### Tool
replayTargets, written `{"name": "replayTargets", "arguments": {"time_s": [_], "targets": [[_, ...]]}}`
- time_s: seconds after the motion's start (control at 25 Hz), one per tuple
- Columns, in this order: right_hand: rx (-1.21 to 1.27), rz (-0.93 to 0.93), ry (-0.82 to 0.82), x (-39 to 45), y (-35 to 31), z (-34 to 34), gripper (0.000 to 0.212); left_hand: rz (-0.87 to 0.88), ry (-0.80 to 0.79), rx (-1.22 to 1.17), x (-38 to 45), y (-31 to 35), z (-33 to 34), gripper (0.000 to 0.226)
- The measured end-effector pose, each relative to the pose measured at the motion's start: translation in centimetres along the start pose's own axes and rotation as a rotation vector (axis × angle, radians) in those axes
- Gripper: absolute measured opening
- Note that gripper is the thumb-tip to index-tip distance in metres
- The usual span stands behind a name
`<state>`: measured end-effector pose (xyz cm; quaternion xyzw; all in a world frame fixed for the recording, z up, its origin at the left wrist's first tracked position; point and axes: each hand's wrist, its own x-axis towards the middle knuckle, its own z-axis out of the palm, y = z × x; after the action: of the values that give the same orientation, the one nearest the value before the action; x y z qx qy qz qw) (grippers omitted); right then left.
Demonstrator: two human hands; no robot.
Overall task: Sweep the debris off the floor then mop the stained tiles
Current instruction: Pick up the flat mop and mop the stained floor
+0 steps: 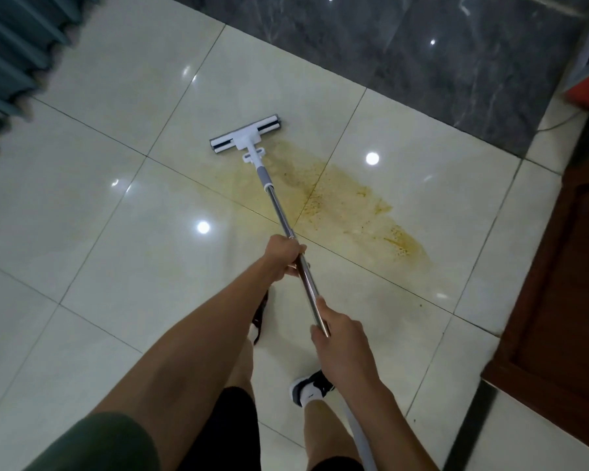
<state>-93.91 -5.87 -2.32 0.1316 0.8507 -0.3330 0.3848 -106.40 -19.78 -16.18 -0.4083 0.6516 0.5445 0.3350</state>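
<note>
Person holds mop point(279, 198) w/ both hands. Left hand point(281, 258) wraps the metal pole mid-shaft; right hand point(337, 338) grips pole lower, nearer the body. Mop head point(245, 133) sits flat on cream tiles point(99, 215), at far-left end of yellow-brown stain point(337, 202), which smears diag. toward lower right across tile joints. Dark marble strip point(422, 62) beyond. Pleated curtain point(11, 62) top left, wood door point(558, 283) at right. Sneaker point(312, 389) below right hand.
</note>
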Motion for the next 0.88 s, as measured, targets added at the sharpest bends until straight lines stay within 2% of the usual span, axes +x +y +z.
{"name": "replayTargets", "arguments": {"time_s": [0.28,0.44,0.68,0.88], "targets": [[0.078,-0.015,0.074,10.2,-13.3,2.5,0.055,0.054,0.009,0.070,8.9,10.3,-10.5,0.023],[0.114,0.011,0.083,13.0,-16.7,3.7,0.055,0.088,0.006,0.084,11.6,12.5,-13.4,0.024],[0.220,0.110,0.035,7.4,-14.1,8.5,0.058,0.034,-0.022,0.183,9.2,6.9,-12.9,0.022],[0.314,0.170,0.026,-1.4,-6.9,14.0,0.060,0.036,-0.107,0.312,3.7,-3.9,-10.5,0.019]]}}
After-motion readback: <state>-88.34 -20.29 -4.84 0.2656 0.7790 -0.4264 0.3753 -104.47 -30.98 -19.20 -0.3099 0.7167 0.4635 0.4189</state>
